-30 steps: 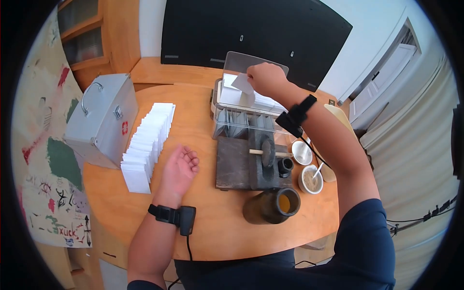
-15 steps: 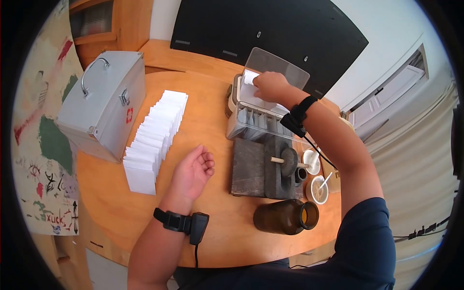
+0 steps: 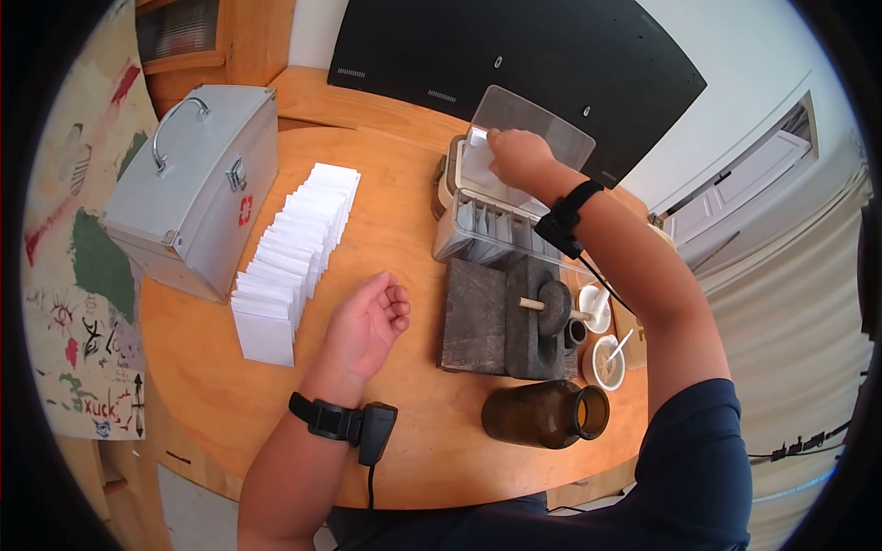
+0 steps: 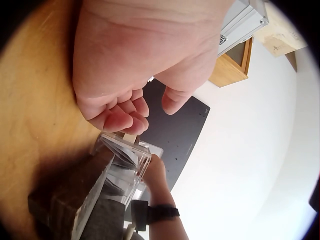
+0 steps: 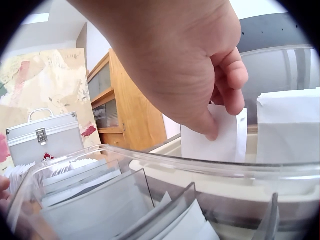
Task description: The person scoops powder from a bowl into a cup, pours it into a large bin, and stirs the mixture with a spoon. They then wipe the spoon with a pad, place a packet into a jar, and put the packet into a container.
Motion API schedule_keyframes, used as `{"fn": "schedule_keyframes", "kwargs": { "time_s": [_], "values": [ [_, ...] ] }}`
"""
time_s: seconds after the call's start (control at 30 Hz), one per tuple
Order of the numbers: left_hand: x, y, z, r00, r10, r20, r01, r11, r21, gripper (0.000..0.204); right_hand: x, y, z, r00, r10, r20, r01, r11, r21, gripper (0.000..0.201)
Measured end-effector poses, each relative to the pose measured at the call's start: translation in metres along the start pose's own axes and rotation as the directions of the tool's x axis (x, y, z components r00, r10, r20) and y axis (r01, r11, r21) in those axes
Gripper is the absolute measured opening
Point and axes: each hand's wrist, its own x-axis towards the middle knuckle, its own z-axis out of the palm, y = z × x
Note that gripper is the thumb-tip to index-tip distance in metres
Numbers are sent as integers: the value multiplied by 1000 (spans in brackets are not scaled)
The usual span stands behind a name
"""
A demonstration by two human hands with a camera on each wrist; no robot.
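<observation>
My right hand (image 3: 522, 158) is at the far end of the table, inside a box with a raised clear lid (image 3: 551, 129). Thumb and fingers pinch a white paper packet (image 5: 207, 137), which stands upright in the box's pale tray. Beside it in the right wrist view stand more white packets (image 5: 287, 127). My left hand (image 3: 363, 329) lies palm up with loosely curled fingers and holds nothing. It is between a long row of overlapping white packets (image 3: 299, 253) and a dark stone block (image 3: 473, 317).
A silver case (image 3: 197, 188) with a red cross stands left. In front of the lidded box is a clear divided container (image 3: 457, 241) with packets. A dark grinding wheel (image 3: 554, 308) on a wooden rod, brown bottle (image 3: 528, 413), powder bowl (image 3: 606, 365) and white mortar (image 3: 593, 308) are right.
My right hand has lowered the packet from above the box into it. The head view has shifted, so the table things sit elsewhere in the picture. My left hand stays idle.
</observation>
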Motion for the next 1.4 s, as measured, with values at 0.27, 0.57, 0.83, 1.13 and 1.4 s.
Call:
{"fn": "schedule_keyframes", "kwargs": {
  "time_s": [0.27,0.57,0.83,1.13,1.4],
  "values": [
    [1,-1,-1,1000,10,4,-10,1000,23,16,0,-3,-9,996,78,40,-79,996,43,44],
    [0,-2,1,1000,24,-1,-23,999,43,16,8,0,5,996,14,84,-13,1000,-7,63],
    [0,-2,2,1000,28,-1,-28,999,44,15,5,-2,5,999,20,44,-17,998,-57,89],
    [-3,-2,5,999,43,5,-44,997,62,13,15,-6,11,994,110,27,-107,990,-90,80],
    [-3,-2,5,999,42,9,-43,997,67,13,17,-10,15,995,93,-20,-95,992,-82,72]
  ]
}}
